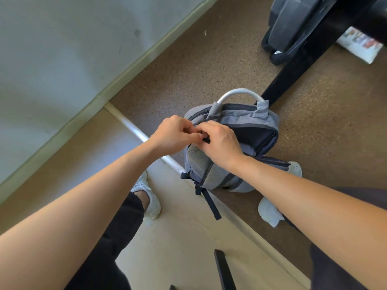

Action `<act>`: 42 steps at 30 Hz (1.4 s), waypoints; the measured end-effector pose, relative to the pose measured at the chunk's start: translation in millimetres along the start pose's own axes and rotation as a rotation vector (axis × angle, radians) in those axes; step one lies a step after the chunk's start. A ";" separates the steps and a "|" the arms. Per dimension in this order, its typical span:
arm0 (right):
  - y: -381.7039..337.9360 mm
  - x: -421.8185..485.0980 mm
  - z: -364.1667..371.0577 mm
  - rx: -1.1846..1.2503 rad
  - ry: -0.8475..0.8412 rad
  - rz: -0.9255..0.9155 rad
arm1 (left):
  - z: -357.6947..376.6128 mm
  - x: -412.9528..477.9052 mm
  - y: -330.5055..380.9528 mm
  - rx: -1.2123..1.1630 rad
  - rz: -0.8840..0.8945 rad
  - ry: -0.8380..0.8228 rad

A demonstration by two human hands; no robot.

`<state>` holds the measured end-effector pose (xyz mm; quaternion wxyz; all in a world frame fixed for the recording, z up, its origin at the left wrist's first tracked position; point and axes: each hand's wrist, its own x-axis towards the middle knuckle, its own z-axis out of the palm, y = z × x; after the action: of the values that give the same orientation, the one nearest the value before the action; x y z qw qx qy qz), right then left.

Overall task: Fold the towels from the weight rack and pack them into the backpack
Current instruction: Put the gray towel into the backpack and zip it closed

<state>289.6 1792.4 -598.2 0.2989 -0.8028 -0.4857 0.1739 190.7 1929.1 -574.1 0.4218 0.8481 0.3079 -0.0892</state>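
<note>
Head view, the only one: a grey backpack (pixel 211 170) stands upright on the brown speckled floor (pixel 314 122), directly under both hands and between the person's white shoes. Its main compartment gapes open just beyond the right hand (pixel 222 143), showing a dark lining; no towel is visible inside or anywhere else in the frame. A curved metal handle (pixel 240 93) rises from the far side of the bag, past the fingertips.

The left hand (pixel 173 136) and right hand meet at the near edge of the bag's top, fingers curled and pinched together around something small and dark, probably a zipper pull, though it is too hidden by the fingers to be sure. Both hands are closed in a fine pinch rather than a full grasp.

The backpack looks soft and light: the fabric slumps and the walls would fold inward under pressure, so one hand is best kept on the rim beside the zip to hold the mouth taut while the other works the pull. A dark strap (pixel 209 204) trails loose toward the person, below the wrists. Black frame (pixel 297 65), likely the weight rack, stands well beyond the hands.
</note>
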 end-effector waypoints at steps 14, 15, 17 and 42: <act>3.2 11.9 -15.5 0.196 -0.164 0.144 | 10.0 -6.7 -17.1 0.624 0.047 -0.120; 2.9 11.4 -17.1 0.191 -0.174 0.131 | 13.6 -5.8 -17.1 0.632 0.067 -0.111; 4.3 10.2 -20.8 0.174 -0.191 0.114 | 18.0 -3.9 -16.6 0.658 0.092 -0.088; 90.4 -31.7 -116.2 0.091 -0.299 0.498 | 41.0 -1.4 77.9 0.574 0.374 0.113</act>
<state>402.1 1696.6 -568.9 0.2080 -0.8485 -0.3041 0.3798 240.6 1861.5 -547.8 0.1573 0.9775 0.1324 -0.0461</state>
